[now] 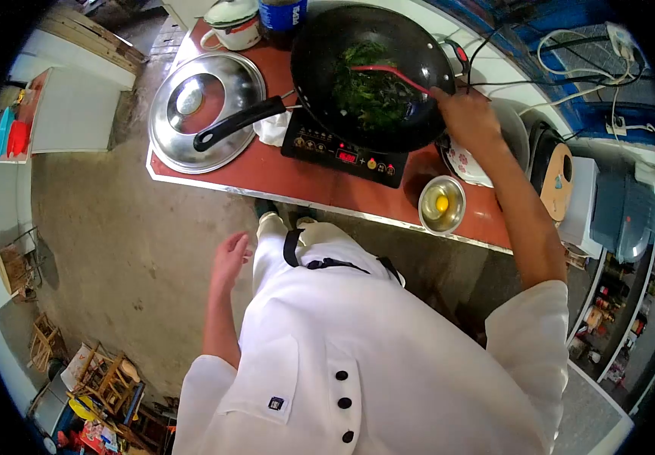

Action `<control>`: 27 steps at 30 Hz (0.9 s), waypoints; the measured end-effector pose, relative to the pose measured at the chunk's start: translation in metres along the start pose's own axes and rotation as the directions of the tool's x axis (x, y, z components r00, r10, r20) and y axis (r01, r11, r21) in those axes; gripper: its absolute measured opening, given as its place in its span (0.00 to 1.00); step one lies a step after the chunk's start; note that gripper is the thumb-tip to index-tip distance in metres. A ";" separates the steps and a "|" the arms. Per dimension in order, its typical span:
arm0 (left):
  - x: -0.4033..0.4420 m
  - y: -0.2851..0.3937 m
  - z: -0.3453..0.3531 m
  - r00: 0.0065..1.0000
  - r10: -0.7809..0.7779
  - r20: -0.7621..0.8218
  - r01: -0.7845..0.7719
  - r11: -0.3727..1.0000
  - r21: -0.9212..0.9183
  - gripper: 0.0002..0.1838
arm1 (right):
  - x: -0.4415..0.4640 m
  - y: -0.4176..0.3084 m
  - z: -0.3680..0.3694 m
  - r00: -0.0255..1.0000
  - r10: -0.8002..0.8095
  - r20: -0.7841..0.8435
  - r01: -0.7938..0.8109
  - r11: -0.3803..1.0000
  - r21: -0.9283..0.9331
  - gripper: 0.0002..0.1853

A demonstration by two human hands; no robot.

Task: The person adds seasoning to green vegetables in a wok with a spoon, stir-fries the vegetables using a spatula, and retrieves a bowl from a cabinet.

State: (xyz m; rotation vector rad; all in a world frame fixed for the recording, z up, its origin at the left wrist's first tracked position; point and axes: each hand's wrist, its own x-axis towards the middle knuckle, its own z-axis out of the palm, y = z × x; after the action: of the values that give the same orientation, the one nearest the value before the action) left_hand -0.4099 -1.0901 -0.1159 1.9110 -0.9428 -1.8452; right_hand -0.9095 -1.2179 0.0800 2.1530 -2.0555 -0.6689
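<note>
My right hand (465, 117) is closed on the handle of a red utensil (392, 70), whose far end rests among dark leafy greens (373, 95) in a black wok (312, 57). The wok sits on an induction cooker (342, 154) with a lit red display. Its black handle (240, 123) points left over a steel lid with a glass centre (162, 125). Down at my side, over the floor, my left hand (232, 256) hangs with loosely curled fingers and nothing visible in it. A metal bowl (427, 216) holding a cracked egg (442, 203) stands at the front edge.
An enamel mug (236, 34) and a dark bottle with a blue label (282, 15) stand behind the lid. Right of the wok are a patterned cloth or dish (468, 167) and a wooden board (557, 182). Cables run along the wall. Wooden chairs (111, 387) stand lower left.
</note>
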 end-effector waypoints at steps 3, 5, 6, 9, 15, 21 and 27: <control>-0.002 0.032 0.018 0.996 0.053 0.070 -0.057 0.997 0.049 0.21 | 0.010 0.040 -0.013 0.993 -0.007 -0.117 0.011 0.999 0.035 0.21; 0.006 0.042 0.027 0.991 0.086 0.106 -0.095 0.992 0.087 0.21 | 0.018 0.058 -0.041 0.994 0.056 -0.094 -0.053 0.998 0.040 0.17; 0.008 0.049 0.032 0.991 0.084 0.107 -0.094 0.992 0.090 0.21 | 0.035 0.072 -0.027 0.995 0.079 -0.062 -0.077 0.997 0.026 0.14; 0.007 0.076 0.052 0.976 0.134 0.171 -0.157 0.979 0.128 0.20 | 0.067 0.071 -0.003 0.999 -0.013 -0.029 0.015 0.999 0.048 0.12; 0.008 0.060 0.038 0.973 0.176 0.153 -0.189 0.979 0.076 0.20 | 0.042 0.053 -0.033 0.953 -0.230 -0.197 0.252 0.963 0.096 0.14; 0.006 -0.051 -0.019 0.995 -0.095 -0.030 0.097 0.994 0.059 0.19 | -0.001 0.050 -0.095 0.805 -0.279 0.524 0.257 0.959 0.115 0.12; -0.001 -0.129 -0.047 0.935 -0.329 -0.130 0.342 0.935 0.097 0.18 | 0.034 0.000 -0.034 0.954 -0.221 0.205 0.129 0.914 0.385 0.15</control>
State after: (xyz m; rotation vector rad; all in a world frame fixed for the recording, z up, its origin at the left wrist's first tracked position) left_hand -0.3341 -1.0053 -0.1930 2.3458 -0.7385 -1.8696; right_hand -0.8968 -1.2593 0.1025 2.6071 -2.2839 -0.6380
